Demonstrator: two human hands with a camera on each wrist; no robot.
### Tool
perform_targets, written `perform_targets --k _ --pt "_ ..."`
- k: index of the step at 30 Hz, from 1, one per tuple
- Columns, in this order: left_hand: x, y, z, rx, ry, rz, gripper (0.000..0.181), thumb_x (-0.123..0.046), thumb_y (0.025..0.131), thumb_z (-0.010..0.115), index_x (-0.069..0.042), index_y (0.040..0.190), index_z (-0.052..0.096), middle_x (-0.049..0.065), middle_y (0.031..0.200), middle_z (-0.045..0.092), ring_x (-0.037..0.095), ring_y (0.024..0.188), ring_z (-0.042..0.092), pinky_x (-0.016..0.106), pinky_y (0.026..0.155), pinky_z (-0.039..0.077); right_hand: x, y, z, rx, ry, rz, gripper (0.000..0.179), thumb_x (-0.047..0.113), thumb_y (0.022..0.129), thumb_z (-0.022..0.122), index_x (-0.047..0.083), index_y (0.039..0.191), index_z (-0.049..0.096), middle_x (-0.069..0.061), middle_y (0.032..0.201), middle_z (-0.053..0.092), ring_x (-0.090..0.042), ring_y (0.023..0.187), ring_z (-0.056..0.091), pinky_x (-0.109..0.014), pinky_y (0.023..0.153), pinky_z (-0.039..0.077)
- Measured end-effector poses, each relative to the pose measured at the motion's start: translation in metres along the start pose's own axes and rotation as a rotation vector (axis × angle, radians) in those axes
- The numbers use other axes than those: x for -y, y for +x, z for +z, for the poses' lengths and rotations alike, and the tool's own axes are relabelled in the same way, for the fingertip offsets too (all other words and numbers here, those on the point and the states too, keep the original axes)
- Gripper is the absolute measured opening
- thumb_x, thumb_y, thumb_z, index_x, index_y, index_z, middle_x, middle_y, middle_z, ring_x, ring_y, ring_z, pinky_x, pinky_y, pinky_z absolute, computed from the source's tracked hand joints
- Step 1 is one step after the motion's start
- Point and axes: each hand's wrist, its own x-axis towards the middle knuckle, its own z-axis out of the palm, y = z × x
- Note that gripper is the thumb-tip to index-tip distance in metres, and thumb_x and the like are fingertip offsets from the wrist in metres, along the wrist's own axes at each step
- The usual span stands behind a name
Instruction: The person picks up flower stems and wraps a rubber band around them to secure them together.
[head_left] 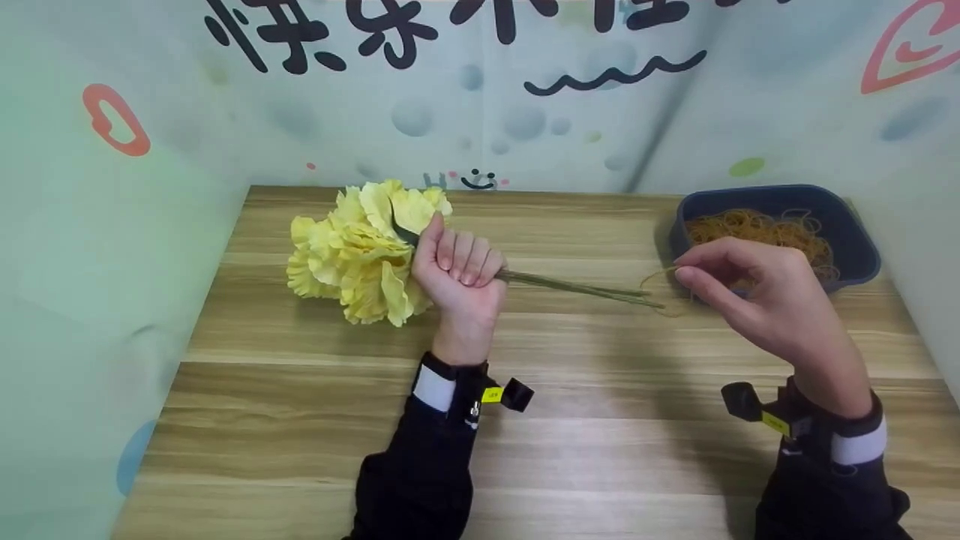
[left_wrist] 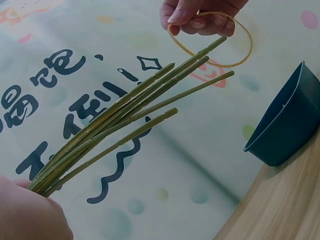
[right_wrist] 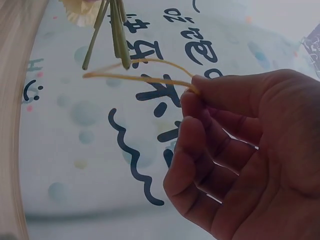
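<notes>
My left hand (head_left: 461, 281) grips a bunch of yellow artificial flowers (head_left: 367, 259) by the stems, close under the blooms. The green stems (head_left: 574, 285) point right, their ends fanned apart in the left wrist view. Between thumb and forefinger, my right hand (head_left: 772, 300) pinches a yellowish rubber band (left_wrist: 250, 47). The band hangs as an open loop at the stem ends; in the right wrist view its loop (right_wrist: 135, 77) lies just by the stem tips (right_wrist: 120, 55). Whether any stem passes through it, I cannot tell.
A dark blue plastic bin (head_left: 780, 195) holding many rubber bands (head_left: 799, 229) stands at the back right, partly behind my right hand. The wooden table (head_left: 300, 427) meets a printed cloth backdrop (head_left: 337, 120) at its rear and sides.
</notes>
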Motion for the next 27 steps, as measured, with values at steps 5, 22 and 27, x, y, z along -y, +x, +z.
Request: perform_targets --k 5,22,27 --pt "0.001 0.0 0.0 0.006 0.003 0.002 0.069 -0.027 0.114 0.031 -0.021 0.045 0.036 -0.008 0.036 0.033 0.004 0.038 0.013 0.017 0.034 0.014 0.004 -0.001 0.003 0.012 0.039 0.033 0.019 0.001 0.094 0.079 0.017 0.103 0.082 0.013 0.085 0.075 0.003 0.074 0.067 -0.009 0.069 0.046" --pt "0.004 -0.001 -0.002 0.017 0.022 -0.011 0.068 -0.027 0.113 0.032 -0.021 0.046 0.036 -0.009 0.036 0.033 0.004 0.038 0.013 0.018 0.034 0.013 0.015 -0.001 0.02 -0.026 0.257 0.047 0.017 -0.009 0.096 0.071 0.005 0.103 0.079 0.004 0.077 0.072 -0.008 0.06 0.062 -0.016 0.055 0.046" --pt "0.007 -0.002 -0.003 0.01 0.032 -0.019 0.068 -0.027 0.113 0.032 -0.021 0.046 0.036 -0.009 0.037 0.033 0.005 0.038 0.013 0.018 0.034 0.013 0.02 0.0 0.028 -0.016 0.333 0.086 0.015 -0.009 0.096 0.071 0.003 0.102 0.077 -0.002 0.078 0.073 -0.011 0.061 0.063 -0.018 0.056 0.049"
